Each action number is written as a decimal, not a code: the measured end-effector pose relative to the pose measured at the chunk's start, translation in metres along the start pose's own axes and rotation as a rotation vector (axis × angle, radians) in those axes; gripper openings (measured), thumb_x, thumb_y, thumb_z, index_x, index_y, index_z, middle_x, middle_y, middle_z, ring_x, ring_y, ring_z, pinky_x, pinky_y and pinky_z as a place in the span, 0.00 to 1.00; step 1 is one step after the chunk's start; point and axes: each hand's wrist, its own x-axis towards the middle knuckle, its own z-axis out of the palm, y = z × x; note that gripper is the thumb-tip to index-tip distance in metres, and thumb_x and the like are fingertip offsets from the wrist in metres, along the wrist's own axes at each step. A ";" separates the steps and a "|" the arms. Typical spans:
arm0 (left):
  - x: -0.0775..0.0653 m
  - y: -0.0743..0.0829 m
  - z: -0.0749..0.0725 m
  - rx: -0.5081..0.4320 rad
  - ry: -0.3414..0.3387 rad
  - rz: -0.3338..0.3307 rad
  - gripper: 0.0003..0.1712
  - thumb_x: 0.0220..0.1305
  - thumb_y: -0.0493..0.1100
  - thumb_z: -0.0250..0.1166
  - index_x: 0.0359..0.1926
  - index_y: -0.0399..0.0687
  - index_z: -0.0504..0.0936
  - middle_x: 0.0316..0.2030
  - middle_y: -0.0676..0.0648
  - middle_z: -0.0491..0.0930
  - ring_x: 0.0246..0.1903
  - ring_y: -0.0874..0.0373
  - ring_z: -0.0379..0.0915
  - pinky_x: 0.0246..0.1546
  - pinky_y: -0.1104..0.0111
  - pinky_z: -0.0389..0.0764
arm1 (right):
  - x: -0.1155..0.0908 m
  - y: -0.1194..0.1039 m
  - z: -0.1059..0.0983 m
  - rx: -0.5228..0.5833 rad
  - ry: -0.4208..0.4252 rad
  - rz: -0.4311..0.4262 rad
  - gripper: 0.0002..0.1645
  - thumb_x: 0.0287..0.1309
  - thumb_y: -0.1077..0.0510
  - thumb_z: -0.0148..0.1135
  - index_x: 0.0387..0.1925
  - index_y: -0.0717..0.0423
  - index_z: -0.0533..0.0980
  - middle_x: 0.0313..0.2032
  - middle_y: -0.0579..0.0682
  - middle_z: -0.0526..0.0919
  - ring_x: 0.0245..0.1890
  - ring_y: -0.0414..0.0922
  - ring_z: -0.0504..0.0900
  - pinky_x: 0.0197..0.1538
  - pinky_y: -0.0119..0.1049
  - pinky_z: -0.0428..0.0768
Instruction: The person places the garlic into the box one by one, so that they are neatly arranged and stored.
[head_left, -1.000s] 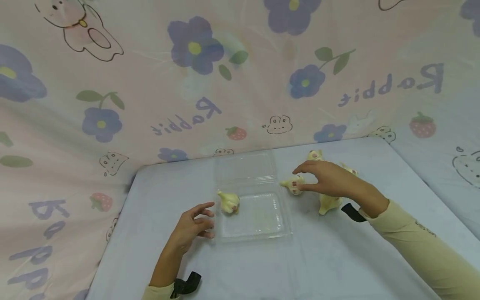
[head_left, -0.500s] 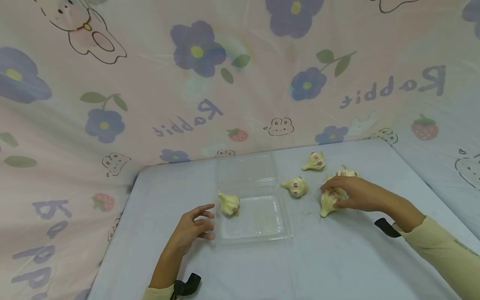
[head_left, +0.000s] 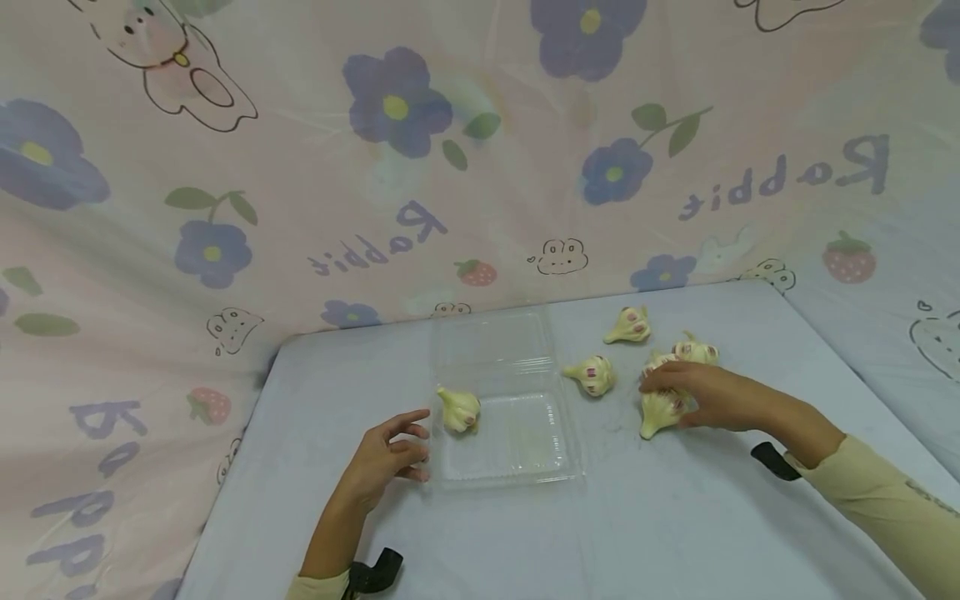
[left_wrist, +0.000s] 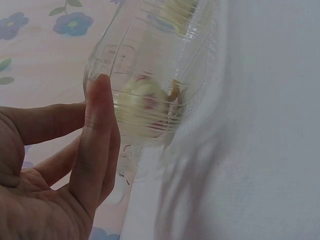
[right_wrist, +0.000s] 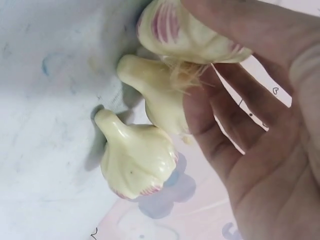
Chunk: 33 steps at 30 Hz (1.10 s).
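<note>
Head view: right hand (head_left: 712,398) is down at the near garlic (head_left: 660,414), right of the clear box (head_left: 517,450). Thumb on one side, fingers curved over the other: looks like a pinch on that bulb; how firm, can't tell. It lies on the white surface (head_left: 315,400), no lift visible. Change: a second ago this hand was by the side garlic (head_left: 592,376), just off the box's right edge; half a second ago it had reached the near one and has hardly moved since. Likely means a bulb has been chosen and the pick-up is starting. Inside garlic (head_left: 459,411) hasn't moved, left part of the box. Far garlic (head_left: 628,325), toward the surface's far edge, now uncovered. Rear garlic (head_left: 695,349) and tucked garlic (head_left: 657,361) sit just beyond the right hand. Lid (head_left: 491,337) folded back toward the far edge. Judged by count, mostly still to load.

Left wrist: left hand (left_wrist: 65,165) loosely spread, fingers bent, one fingertip against the box's side wall; no pinch seen. Same spot throughout; probably steadying.

Right wrist: gripped bulb between thumb and fingers, roots by a fingertip. Two other bulbs behind; which ones, can't tell.
</note>
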 end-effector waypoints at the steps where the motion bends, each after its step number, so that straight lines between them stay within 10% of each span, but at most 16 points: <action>1: 0.000 0.000 0.000 0.000 0.000 0.002 0.34 0.62 0.27 0.64 0.69 0.38 0.68 0.50 0.39 0.71 0.34 0.57 0.78 0.30 0.66 0.89 | 0.000 0.000 0.000 -0.002 -0.007 0.000 0.38 0.43 0.63 0.79 0.59 0.47 0.77 0.61 0.49 0.79 0.63 0.56 0.74 0.60 0.54 0.79; 12: 0.001 -0.002 0.000 -0.003 -0.004 -0.003 0.35 0.60 0.27 0.65 0.69 0.39 0.69 0.50 0.40 0.72 0.34 0.56 0.78 0.30 0.65 0.89 | -0.003 -0.001 0.006 0.055 0.020 0.050 0.39 0.45 0.63 0.77 0.62 0.53 0.75 0.63 0.54 0.77 0.66 0.60 0.72 0.64 0.58 0.75; 21: 0.001 -0.001 0.000 -0.011 0.002 -0.006 0.35 0.60 0.26 0.65 0.69 0.38 0.69 0.50 0.40 0.72 0.34 0.56 0.78 0.30 0.65 0.89 | -0.005 0.001 0.023 0.203 0.124 -0.009 0.37 0.52 0.53 0.76 0.62 0.54 0.73 0.60 0.51 0.77 0.56 0.40 0.75 0.49 0.32 0.82; 33: 0.000 0.000 -0.001 -0.005 -0.002 -0.005 0.35 0.61 0.26 0.63 0.69 0.38 0.68 0.50 0.39 0.71 0.34 0.56 0.78 0.30 0.65 0.89 | 0.005 -0.001 0.043 0.414 0.125 -0.021 0.36 0.56 0.50 0.73 0.62 0.60 0.70 0.58 0.56 0.74 0.48 0.32 0.77 0.46 0.29 0.85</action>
